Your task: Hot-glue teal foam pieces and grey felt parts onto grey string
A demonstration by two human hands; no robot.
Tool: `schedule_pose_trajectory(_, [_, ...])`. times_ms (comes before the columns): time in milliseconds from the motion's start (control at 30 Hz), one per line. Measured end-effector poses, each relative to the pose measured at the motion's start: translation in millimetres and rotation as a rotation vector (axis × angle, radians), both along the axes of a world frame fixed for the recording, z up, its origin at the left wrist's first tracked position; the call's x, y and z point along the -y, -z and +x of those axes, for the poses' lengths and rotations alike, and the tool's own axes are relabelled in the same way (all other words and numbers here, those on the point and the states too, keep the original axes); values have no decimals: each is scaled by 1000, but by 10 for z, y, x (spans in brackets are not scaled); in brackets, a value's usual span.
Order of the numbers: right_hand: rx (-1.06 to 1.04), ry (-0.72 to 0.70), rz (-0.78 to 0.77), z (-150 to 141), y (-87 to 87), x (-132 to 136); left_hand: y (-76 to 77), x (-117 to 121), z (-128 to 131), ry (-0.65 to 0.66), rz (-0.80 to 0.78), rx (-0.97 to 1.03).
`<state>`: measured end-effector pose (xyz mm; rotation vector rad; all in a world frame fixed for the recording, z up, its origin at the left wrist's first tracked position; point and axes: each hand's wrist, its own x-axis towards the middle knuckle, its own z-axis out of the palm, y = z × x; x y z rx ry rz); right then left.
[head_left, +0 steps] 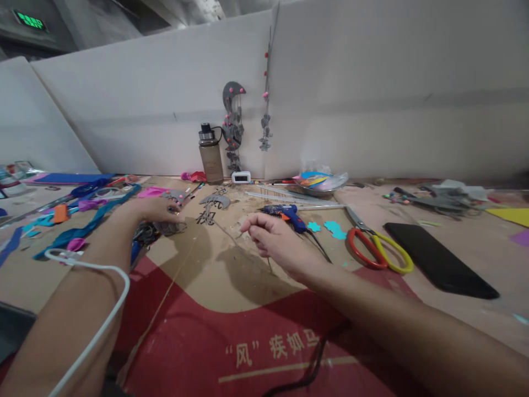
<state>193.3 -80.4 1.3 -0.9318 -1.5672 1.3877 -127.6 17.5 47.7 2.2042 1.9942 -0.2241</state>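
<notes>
My left hand (155, 210) rests palm down on a pile of grey cut-out pieces (165, 227) at the left of the cardboard sheet (206, 275), fingers curled over them. My right hand (275, 240) hovers near the middle of the sheet, fingers pinched on a thin wire or thread (242, 234) that is too fine to make out well. More grey cut-outs (212, 207) lie just beyond the hands. A blue glue gun (289, 214) lies right behind my right hand.
Red and yellow scissors (376, 245) and a black phone (438, 259) lie to the right. A bottle (210, 154), small clock (241, 177), bowl of scraps (318, 184) and hanging grey ornaments (232, 127) stand by the white back wall. Blue strips (82, 220) clutter the left. A white cable (99, 320) crosses my left forearm.
</notes>
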Motion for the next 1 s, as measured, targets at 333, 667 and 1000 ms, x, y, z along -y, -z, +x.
schedule_pose_trajectory(333, [263,-57,235,-42,143,-39,-98,183,261,-141,-83,-180])
schedule_pose_trajectory(667, [321,283,464,36,216,-132,-247,461,1007,364,64,483])
schedule_pose_trajectory(1000, [214,236,465,62,178,-151,190,544,1414,170,-192,1079])
